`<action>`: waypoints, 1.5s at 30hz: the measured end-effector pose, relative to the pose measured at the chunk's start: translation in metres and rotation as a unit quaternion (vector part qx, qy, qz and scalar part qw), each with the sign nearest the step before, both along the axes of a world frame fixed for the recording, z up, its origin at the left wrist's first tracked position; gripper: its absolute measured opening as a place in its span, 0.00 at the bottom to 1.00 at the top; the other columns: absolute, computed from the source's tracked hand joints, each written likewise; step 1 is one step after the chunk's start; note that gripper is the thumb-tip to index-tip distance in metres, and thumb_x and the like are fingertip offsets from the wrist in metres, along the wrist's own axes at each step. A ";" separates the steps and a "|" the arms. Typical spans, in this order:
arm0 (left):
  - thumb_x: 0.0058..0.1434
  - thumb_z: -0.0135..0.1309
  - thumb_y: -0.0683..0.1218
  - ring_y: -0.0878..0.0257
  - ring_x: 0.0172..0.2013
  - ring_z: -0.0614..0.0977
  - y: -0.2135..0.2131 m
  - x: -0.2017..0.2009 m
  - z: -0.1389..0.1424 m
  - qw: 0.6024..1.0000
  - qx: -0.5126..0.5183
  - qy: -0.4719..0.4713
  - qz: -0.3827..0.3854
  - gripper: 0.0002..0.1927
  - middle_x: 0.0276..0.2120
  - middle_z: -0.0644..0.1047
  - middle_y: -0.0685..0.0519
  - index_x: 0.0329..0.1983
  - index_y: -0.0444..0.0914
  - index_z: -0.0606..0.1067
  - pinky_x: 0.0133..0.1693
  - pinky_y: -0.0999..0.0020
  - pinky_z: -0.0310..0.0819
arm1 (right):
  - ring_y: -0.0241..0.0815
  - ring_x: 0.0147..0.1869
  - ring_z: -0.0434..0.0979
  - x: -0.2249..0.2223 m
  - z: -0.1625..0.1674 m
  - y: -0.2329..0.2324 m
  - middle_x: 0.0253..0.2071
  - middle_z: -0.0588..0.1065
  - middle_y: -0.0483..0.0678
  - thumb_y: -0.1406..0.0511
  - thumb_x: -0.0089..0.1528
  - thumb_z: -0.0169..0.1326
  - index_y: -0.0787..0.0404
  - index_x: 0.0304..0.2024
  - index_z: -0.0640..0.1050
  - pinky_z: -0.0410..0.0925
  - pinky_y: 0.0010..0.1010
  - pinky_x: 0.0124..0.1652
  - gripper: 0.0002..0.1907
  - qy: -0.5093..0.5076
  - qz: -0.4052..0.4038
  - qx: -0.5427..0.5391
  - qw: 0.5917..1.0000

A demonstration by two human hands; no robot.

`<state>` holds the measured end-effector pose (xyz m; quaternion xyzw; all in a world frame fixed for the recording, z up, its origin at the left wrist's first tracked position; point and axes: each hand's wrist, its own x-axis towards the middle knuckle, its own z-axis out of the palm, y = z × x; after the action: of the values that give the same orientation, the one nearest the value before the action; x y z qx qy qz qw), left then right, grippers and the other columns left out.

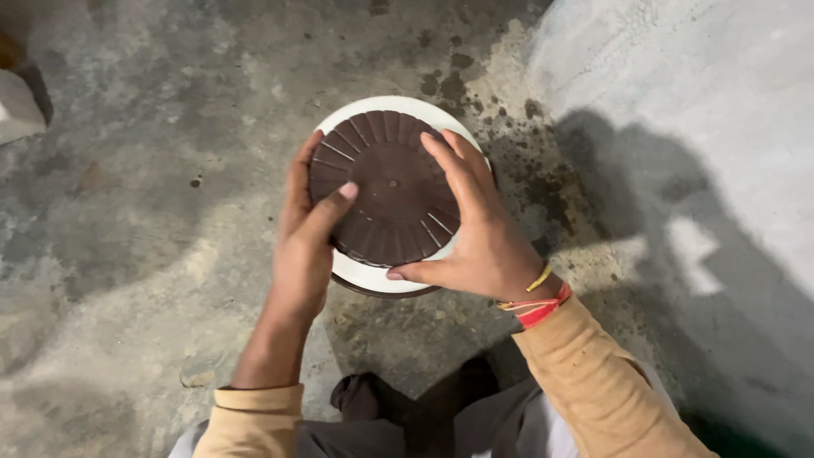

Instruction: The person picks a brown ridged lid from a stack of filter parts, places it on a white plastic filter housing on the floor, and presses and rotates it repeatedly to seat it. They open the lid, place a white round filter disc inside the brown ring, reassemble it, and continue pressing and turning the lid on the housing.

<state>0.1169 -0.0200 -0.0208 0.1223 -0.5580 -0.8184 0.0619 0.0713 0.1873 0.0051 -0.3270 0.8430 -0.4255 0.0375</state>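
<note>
Dark brown plastic makes up the round lid [390, 191], whose flat centre carries a tiny dimple and whose outer band is cut into shallow radial ribs that catch thin pale glints of light. It lies a little off centre on a white round container [373, 276], so the white rim shows as a crescent along the top and a wider one at the bottom. Both sit over the stained grey concrete floor [153, 212], held in front of the person's lap. The left hand [307, 246] cups the lid's left edge, fingers curled round the side and thumb laid flat across the ribbed top. The right hand [476, 233] spreads over the right portion, fingers extended and pressed on the surface, thumb hooked under the white rim. Red and yellow threads [536, 301] circle the right wrist above a tan sleeve [593, 382].
</note>
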 end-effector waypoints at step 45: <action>0.47 0.71 0.49 0.43 0.41 0.84 -0.008 0.000 -0.015 0.875 -0.468 -0.121 0.027 0.37 0.45 0.79 0.34 0.60 0.35 0.74 0.42 0.53 0.78 | 0.74 0.74 0.55 -0.028 -0.044 -0.022 0.75 0.47 0.70 0.47 0.41 0.76 0.48 0.70 0.70 0.58 0.59 0.68 0.56 0.174 0.020 0.151 0.973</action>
<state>0.1166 -0.0284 -0.0359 0.1923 -0.8754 -0.4385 0.0663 0.0437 0.1648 -0.0388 -0.4036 0.8844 -0.2286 -0.0519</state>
